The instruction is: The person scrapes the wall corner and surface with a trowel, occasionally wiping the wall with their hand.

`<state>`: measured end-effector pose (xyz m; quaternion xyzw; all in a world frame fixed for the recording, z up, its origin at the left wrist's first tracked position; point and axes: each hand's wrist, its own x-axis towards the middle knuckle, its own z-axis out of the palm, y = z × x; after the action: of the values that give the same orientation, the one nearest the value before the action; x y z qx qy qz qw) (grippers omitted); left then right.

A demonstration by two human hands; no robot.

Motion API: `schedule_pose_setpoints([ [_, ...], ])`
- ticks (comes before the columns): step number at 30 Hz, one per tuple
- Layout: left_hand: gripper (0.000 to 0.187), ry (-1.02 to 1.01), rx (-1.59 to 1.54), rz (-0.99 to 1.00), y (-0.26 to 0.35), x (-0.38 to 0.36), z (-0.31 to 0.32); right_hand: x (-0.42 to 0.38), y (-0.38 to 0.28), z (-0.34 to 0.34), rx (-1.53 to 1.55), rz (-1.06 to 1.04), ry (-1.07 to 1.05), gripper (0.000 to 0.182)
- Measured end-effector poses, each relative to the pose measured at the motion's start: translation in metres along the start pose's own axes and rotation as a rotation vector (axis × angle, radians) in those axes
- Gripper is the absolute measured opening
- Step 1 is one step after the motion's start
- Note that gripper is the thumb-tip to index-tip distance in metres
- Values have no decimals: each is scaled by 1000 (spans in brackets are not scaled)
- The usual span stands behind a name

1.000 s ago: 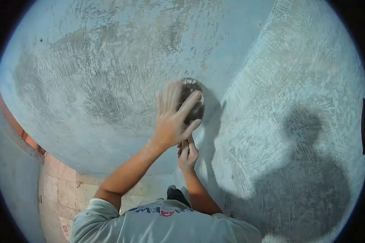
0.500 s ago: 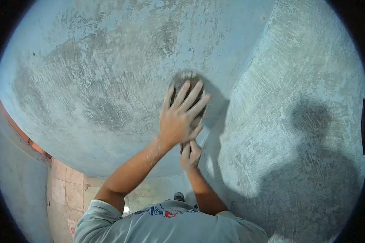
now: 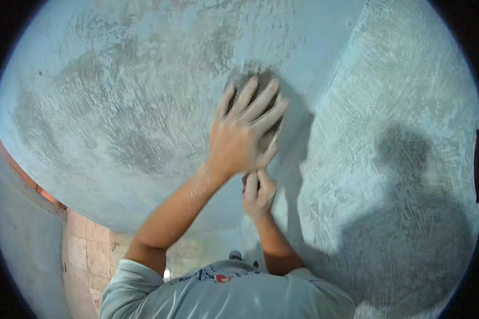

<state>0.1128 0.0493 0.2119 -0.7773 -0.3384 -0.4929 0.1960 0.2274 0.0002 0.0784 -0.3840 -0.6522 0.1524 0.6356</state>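
You're pressing the dark tool (image 3: 269, 137) to the blue-grey wall (image 3: 138, 101), just past twelve o'clock in view: the rubbing stroke, it seems! Your left hand (image 3: 235, 139) spreads wide across it; your right hand (image 3: 259, 195), at six o'clock, curls around its lower end. Any further stroke likely calls for even pressure. The tool looks rounded, its face mostly covered.
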Motion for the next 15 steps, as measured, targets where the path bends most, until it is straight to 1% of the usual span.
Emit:
schedule_pose_setpoints([
  [2,77,47,15,35,3,29,-9,24,-15,-12,44,49,-30,26],
  [4,75,55,-40,7,4,25,-9,19,-13,-7,210,31,-9,27],
  [5,75,30,-46,-3,2,14,-5,12,-10,-3,295,24,4,28],
  [8,74,-42,-92,-35,4,-40,15,-45,25,8,182,119,39,30],
  [9,74,-57,-113,-42,4,-53,19,-53,18,7,243,174,31,31],
  [10,73,-74,-134,-48,2,-56,20,-42,15,8,206,100,40,30],
  [12,75,26,-161,27,-4,-23,14,-14,6,4,123,-21,58,29],
  [13,75,61,-162,56,-7,3,6,7,-9,1,112,-33,51,26],
  [14,76,99,-163,81,-7,22,0,23,-23,-3,160,2,58,25],
  [15,76,89,-151,85,-5,35,-4,37,-36,-6,209,30,63,24],
])
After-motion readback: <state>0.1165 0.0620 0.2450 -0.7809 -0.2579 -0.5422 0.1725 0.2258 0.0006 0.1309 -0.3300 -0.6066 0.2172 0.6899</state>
